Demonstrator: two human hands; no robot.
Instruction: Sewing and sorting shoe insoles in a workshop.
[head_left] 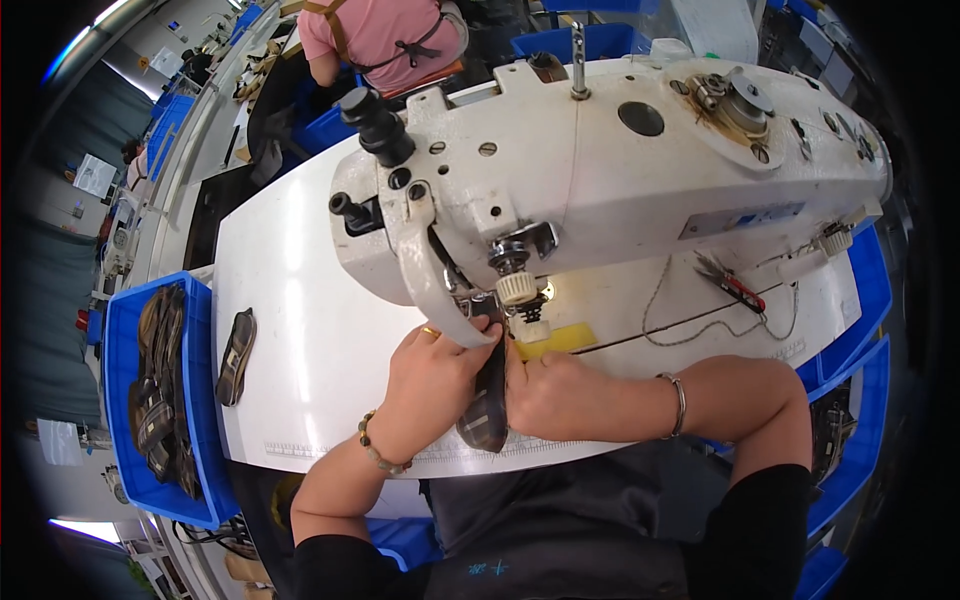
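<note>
A dark checked fabric piece (484, 420), long and rounded at its near end like a shoe upper, lies under the head of a white sewing machine (600, 190). My left hand (432, 385) presses on its left side, fingertips close to the needle area. Against its right edge, my right hand (558, 392) is closed with curled fingers, gripping the piece. The needle and presser foot are mostly hidden behind the machine's white curved guard (430, 270) and my fingers.
Another checked piece (236, 357) lies on the white table (300, 390) at left. Beside it stands a blue bin (205, 400) of similar pieces. Red-handled thread snips (738, 290) and a loose grey thread (690, 340) lie at right. More blue bins (850, 430) stand right. A person in pink (390, 35) sits beyond the machine.
</note>
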